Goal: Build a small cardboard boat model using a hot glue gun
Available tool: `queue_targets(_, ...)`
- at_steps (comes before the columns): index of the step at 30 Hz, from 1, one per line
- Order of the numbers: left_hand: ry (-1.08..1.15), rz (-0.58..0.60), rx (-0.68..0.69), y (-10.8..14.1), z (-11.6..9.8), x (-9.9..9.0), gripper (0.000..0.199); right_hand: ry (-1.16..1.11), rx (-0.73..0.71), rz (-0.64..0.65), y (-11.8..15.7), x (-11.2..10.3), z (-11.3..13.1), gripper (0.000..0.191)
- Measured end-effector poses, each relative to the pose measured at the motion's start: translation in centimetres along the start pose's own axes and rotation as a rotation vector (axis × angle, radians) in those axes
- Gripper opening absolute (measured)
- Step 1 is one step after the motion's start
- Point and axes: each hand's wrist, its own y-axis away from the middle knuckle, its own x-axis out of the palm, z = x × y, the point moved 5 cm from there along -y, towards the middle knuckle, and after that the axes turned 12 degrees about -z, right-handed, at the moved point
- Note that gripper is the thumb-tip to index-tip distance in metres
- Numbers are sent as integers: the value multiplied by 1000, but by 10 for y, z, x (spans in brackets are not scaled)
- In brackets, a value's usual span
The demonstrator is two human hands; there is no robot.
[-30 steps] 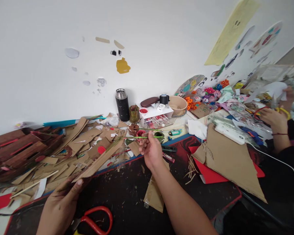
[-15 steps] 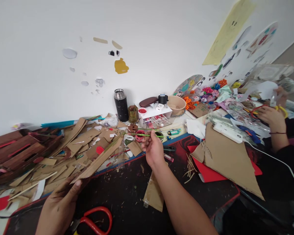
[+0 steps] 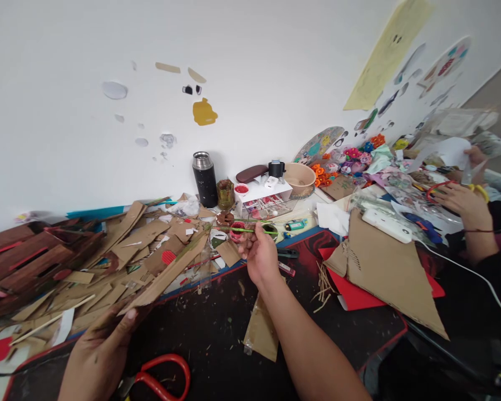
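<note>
My left hand (image 3: 102, 348) is closed on the near end of a long cardboard strip (image 3: 173, 271), which slants up and away to the right. Green colour shows on the strip's far end. Between the fingertips of my right hand (image 3: 259, 253) is a thin green-handled paintbrush (image 3: 247, 229), pointing left. Its tip meets or nearly meets the strip's green end; the exact contact is too small to tell. Just behind that hand stand small paint pots, one pink-red (image 3: 236, 229) and one dark green (image 3: 270, 229). Red-handled scissors (image 3: 167, 379) lie beside my left hand.
Cardboard scraps (image 3: 125, 267) cover the left side, near a brown cardboard model (image 3: 37, 262). A black flask (image 3: 204, 181) stands by the wall. At right lie a large cardboard piece (image 3: 386, 273) and a white glue gun (image 3: 386, 224). Another person's hand (image 3: 467, 203) holds scissors there.
The view has shifted very slightly. Both my hands keep their holds on the strip and the paintbrush, in almost the same places.
</note>
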Motion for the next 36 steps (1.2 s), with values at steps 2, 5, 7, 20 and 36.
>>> queue_targets(2,-9,-12,23,1,-3,0,57,-8,8,7,1,0,0,48)
queue_targets(5,-21,-7,30,2,-6,0,58,-19,30,8,2,1,0,47)
queue_targets(7,-21,8,24,1,-5,-1,57,-29,48,-12,2,1,1,47)
queue_targets(20,-12,-13,-8,-2,4,-4,60,-15,71,-16,6,3,0,47)
queue_targets(36,-79,-23,-5,2,-5,-4,66,-28,49,-57,-3,-3,0,48)
